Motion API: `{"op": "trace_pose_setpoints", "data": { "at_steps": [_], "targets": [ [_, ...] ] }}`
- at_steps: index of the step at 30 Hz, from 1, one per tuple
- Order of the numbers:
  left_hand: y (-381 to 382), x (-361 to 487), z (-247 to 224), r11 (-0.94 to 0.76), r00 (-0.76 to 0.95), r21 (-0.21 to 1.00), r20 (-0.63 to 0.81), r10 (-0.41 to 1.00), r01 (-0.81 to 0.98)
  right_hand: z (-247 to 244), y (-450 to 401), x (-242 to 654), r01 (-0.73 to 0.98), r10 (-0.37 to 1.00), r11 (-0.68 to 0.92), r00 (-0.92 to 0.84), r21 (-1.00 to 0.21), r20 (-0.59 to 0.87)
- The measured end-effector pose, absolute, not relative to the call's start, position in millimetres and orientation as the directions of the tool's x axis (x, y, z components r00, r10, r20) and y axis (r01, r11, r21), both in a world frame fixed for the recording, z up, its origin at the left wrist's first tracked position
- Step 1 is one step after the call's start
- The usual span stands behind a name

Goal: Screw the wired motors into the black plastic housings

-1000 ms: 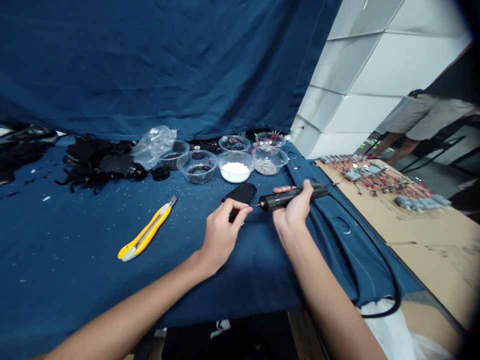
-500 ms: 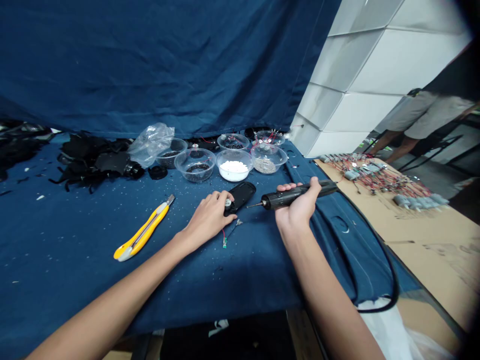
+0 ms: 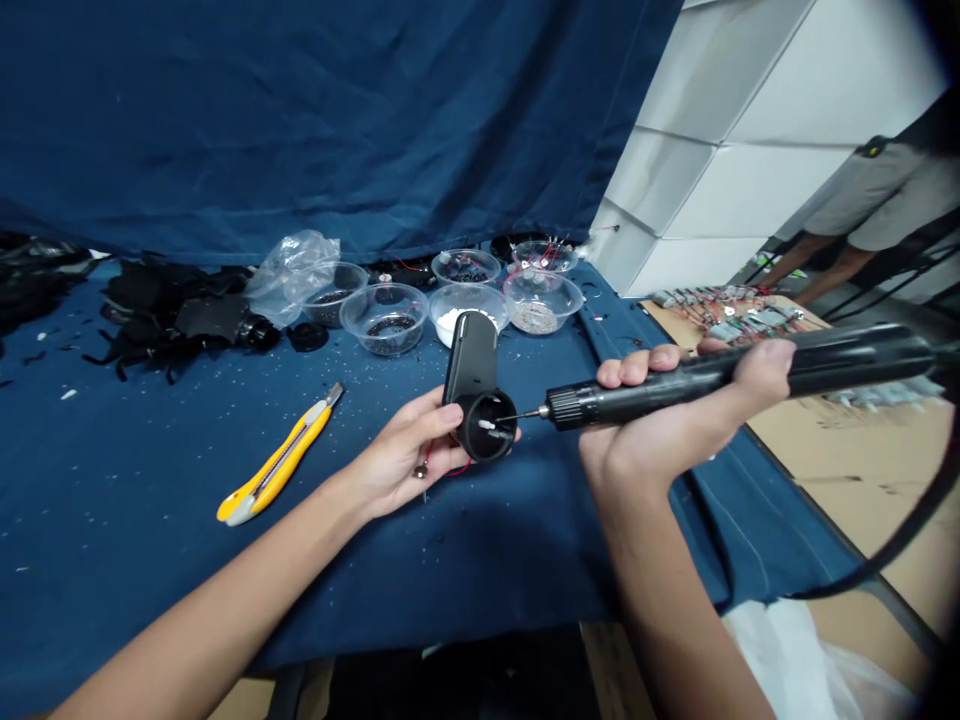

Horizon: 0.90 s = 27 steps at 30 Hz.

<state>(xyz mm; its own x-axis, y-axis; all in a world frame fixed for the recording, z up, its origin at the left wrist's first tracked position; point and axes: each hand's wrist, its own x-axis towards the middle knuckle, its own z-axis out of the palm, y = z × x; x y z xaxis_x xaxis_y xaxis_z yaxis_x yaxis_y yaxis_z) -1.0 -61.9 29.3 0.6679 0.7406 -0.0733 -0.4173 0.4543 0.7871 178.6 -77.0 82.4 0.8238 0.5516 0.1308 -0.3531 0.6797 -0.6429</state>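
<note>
My left hand (image 3: 409,445) grips a black plastic housing (image 3: 472,365) with a flat handle and a round open end. Inside that opening a small white piece shows, and a red wire hangs below near my fingers. In my right hand (image 3: 667,430) is a black electric screwdriver (image 3: 720,380), held nearly level and pointing left. Its thin bit reaches the mouth of the round opening; whether the tip touches a screw I cannot tell. A yellow utility knife (image 3: 281,460) lies on the blue cloth, left of my left hand.
Several clear plastic bowls (image 3: 384,320) with small parts stand behind the housing. Black plastic parts (image 3: 180,310) and a clear bag (image 3: 296,275) lie at the back left. At right are cardboard (image 3: 825,450) with wired motors, a screwdriver cable and a person's legs (image 3: 832,250).
My left hand has lifted the housing off the cloth and turned its round opening toward the right. The screwdriver has come closer, its bit now at that opening.
</note>
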Motion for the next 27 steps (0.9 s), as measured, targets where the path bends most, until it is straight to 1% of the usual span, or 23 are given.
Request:
{"op": "trace_pose_setpoints", "data": {
  "at_steps": [5,12,17,21,23,27],
  "targets": [
    [-66.9,5.5,26.0,0.458,0.632,0.761,-0.083,0.771,-0.46,80.2,-78.1,172.5,-0.305,0.544,0.679,0.82,-0.668,0.179],
    [-69.3,8.4,23.2,0.455,0.619,0.759,-0.088,0.78,-0.466,84.0,-83.1,163.0,-0.168,0.465,0.725,0.835,-0.668,0.294],
    [-69.1,9.0,22.6,0.466,0.628,0.755,-0.093,0.773,-0.462,85.2,-87.7,158.4,-0.162,0.497,0.735,0.789,-0.658,0.361],
    [-69.9,8.9,22.0,0.489,0.624,0.74,-0.12,0.772,-0.462,85.8,-89.9,158.3,-0.193,0.533,0.715,0.773,-0.672,0.344],
    [-70.0,8.5,20.6,0.518,0.64,0.713,-0.128,0.758,-0.472,91.1,-92.1,158.9,-0.231,0.572,0.689,0.756,-0.687,0.319],
    [-69.0,6.1,18.1,0.606,0.721,0.655,-0.132,0.68,-0.452,107.9,-100.6,161.4,-0.35,0.649,0.627,0.73,-0.696,0.217]
  ]
}}
